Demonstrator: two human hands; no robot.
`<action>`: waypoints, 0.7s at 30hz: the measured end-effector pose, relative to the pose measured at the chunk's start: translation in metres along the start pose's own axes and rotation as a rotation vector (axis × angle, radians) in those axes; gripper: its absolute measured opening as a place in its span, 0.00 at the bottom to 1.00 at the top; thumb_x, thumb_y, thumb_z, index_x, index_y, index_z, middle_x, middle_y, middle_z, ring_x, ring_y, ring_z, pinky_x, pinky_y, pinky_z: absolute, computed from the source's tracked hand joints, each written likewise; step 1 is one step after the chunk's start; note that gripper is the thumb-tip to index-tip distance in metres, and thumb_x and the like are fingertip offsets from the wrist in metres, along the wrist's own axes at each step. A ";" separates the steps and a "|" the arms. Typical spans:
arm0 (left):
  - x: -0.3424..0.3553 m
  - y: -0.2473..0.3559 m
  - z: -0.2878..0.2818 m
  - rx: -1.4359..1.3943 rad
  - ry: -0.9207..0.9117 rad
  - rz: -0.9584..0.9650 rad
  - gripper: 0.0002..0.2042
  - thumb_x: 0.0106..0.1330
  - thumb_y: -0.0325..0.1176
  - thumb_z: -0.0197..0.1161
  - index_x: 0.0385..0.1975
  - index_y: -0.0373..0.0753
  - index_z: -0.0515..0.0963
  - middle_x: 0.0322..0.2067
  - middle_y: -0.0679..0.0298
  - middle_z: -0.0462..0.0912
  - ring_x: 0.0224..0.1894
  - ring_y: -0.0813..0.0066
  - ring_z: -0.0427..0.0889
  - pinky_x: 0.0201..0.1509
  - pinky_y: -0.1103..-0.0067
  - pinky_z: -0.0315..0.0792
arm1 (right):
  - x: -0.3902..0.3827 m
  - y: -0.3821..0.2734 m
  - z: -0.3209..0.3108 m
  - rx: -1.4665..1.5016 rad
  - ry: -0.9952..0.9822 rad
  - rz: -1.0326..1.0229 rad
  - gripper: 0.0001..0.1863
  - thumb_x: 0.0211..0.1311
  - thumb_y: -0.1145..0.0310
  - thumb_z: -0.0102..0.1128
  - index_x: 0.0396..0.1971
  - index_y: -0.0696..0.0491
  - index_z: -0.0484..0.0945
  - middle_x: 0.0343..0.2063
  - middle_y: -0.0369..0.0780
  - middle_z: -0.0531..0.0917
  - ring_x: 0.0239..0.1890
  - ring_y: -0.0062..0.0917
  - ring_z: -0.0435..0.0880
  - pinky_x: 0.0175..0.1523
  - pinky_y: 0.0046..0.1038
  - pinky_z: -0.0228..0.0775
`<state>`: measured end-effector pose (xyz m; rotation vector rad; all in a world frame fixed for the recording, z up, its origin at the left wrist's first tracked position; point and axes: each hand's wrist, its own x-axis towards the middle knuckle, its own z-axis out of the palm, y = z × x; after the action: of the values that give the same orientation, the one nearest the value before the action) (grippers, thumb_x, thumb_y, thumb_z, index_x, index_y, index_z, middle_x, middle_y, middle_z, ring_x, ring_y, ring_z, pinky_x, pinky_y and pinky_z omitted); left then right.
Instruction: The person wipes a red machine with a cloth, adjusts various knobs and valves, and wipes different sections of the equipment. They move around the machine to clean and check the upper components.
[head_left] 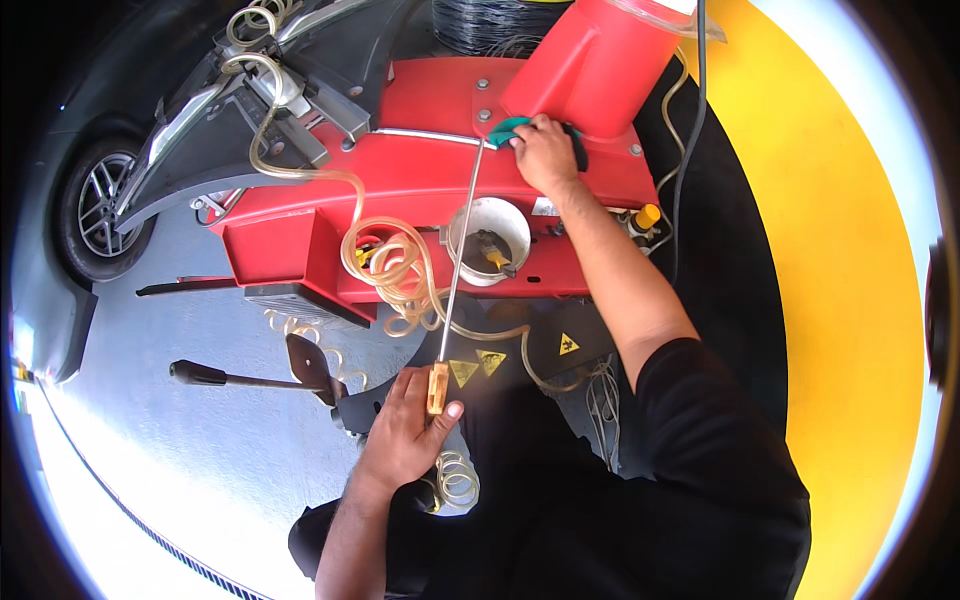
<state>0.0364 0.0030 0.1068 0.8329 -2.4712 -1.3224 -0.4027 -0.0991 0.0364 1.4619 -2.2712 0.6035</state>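
My left hand [405, 428] is closed around the orange handle [437, 388] of a long tool with a thin, straight metal shaft [462, 255]. The shaft points up and away, its far tip near the top of a red tyre-changing machine [430, 95]. At the far right, my right hand [547, 155] presses a green cloth [508, 131] on the red surface, beside the base of the red column [600, 70]. A shiny metal bar [425, 135] lies flat there, one end close to the cloth. What is under my right palm is hidden.
A white bucket [515, 225] with a yellow-handled brush sits at the machine's front. Coiled clear hose [400, 270] hangs beside it and trails downward. A pedal lever [230, 377] sticks out left. A car wheel [105, 210] stands far left; yellow flooring [800, 200] lies right.
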 end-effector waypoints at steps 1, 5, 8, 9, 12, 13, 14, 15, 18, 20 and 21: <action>0.004 -0.002 0.003 0.003 0.014 -0.002 0.26 0.74 0.50 0.60 0.58 0.30 0.73 0.48 0.42 0.78 0.51 0.37 0.76 0.57 0.55 0.71 | 0.004 -0.003 0.006 0.088 0.001 -0.053 0.13 0.64 0.64 0.64 0.46 0.48 0.87 0.50 0.42 0.82 0.54 0.40 0.81 0.58 0.42 0.74; 0.011 -0.011 0.007 0.005 0.046 -0.020 0.27 0.74 0.52 0.60 0.56 0.31 0.73 0.45 0.43 0.79 0.50 0.37 0.76 0.57 0.54 0.70 | 0.031 -0.003 0.018 0.280 -0.090 -0.165 0.12 0.67 0.68 0.61 0.48 0.49 0.86 0.51 0.42 0.82 0.55 0.41 0.80 0.62 0.41 0.73; 0.009 -0.017 0.004 0.038 0.044 -0.024 0.26 0.74 0.52 0.60 0.55 0.31 0.74 0.43 0.43 0.80 0.49 0.37 0.77 0.54 0.55 0.72 | 0.019 0.000 0.007 0.278 -0.121 -0.208 0.12 0.67 0.69 0.62 0.48 0.52 0.85 0.51 0.43 0.82 0.55 0.41 0.80 0.63 0.40 0.73; 0.008 -0.017 0.002 0.057 0.045 -0.025 0.26 0.74 0.52 0.60 0.54 0.31 0.74 0.43 0.43 0.80 0.49 0.37 0.78 0.53 0.55 0.72 | 0.010 0.003 -0.002 0.277 -0.108 -0.238 0.13 0.67 0.69 0.62 0.48 0.53 0.85 0.50 0.43 0.82 0.55 0.42 0.81 0.63 0.39 0.73; 0.016 -0.004 0.002 -0.060 0.056 -0.054 0.25 0.73 0.52 0.60 0.52 0.32 0.74 0.41 0.44 0.81 0.45 0.37 0.81 0.47 0.55 0.74 | -0.020 0.039 -0.041 -0.057 -0.120 -0.046 0.15 0.65 0.67 0.63 0.50 0.51 0.85 0.52 0.39 0.81 0.57 0.36 0.80 0.62 0.38 0.74; 0.018 -0.002 0.003 -0.051 0.040 -0.041 0.25 0.73 0.52 0.60 0.52 0.32 0.74 0.41 0.44 0.81 0.44 0.37 0.81 0.46 0.55 0.75 | -0.024 0.052 -0.049 0.052 -0.097 -0.066 0.14 0.66 0.67 0.62 0.49 0.51 0.85 0.52 0.40 0.81 0.57 0.36 0.80 0.62 0.37 0.75; 0.022 -0.001 0.004 -0.043 0.023 -0.029 0.25 0.73 0.52 0.61 0.52 0.32 0.74 0.40 0.44 0.81 0.43 0.36 0.81 0.45 0.55 0.75 | -0.026 0.058 -0.049 0.016 -0.098 -0.086 0.13 0.65 0.69 0.62 0.48 0.51 0.85 0.52 0.40 0.81 0.57 0.36 0.80 0.62 0.37 0.75; 0.023 0.000 0.003 -0.031 0.004 -0.021 0.25 0.73 0.51 0.61 0.51 0.32 0.74 0.40 0.45 0.81 0.43 0.36 0.82 0.44 0.55 0.76 | -0.029 0.055 -0.051 -0.014 -0.101 -0.105 0.13 0.64 0.71 0.61 0.47 0.52 0.86 0.52 0.40 0.81 0.57 0.36 0.80 0.61 0.37 0.76; 0.026 -0.001 0.007 -0.062 -0.041 -0.023 0.25 0.72 0.52 0.62 0.51 0.33 0.74 0.39 0.43 0.82 0.44 0.36 0.82 0.46 0.54 0.76 | -0.021 0.036 -0.045 -0.104 -0.164 -0.071 0.14 0.62 0.76 0.59 0.46 0.54 0.85 0.52 0.41 0.82 0.58 0.36 0.79 0.61 0.38 0.77; 0.030 -0.001 0.007 -0.068 -0.062 -0.026 0.26 0.71 0.54 0.63 0.52 0.34 0.74 0.40 0.42 0.82 0.44 0.36 0.82 0.47 0.53 0.76 | -0.024 0.027 -0.053 -0.192 -0.136 -0.031 0.14 0.60 0.76 0.58 0.44 0.55 0.86 0.50 0.43 0.83 0.57 0.38 0.81 0.59 0.39 0.78; 0.029 -0.001 0.006 -0.083 -0.051 -0.021 0.26 0.71 0.54 0.63 0.50 0.33 0.74 0.38 0.43 0.82 0.43 0.37 0.82 0.46 0.55 0.76 | -0.027 0.024 -0.057 -0.234 -0.125 -0.009 0.14 0.59 0.76 0.58 0.43 0.56 0.86 0.49 0.45 0.83 0.56 0.40 0.82 0.58 0.40 0.79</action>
<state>0.0104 -0.0096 0.1003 0.8181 -2.4326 -1.4603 -0.4096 -0.0388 0.0666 1.4275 -2.3356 0.2384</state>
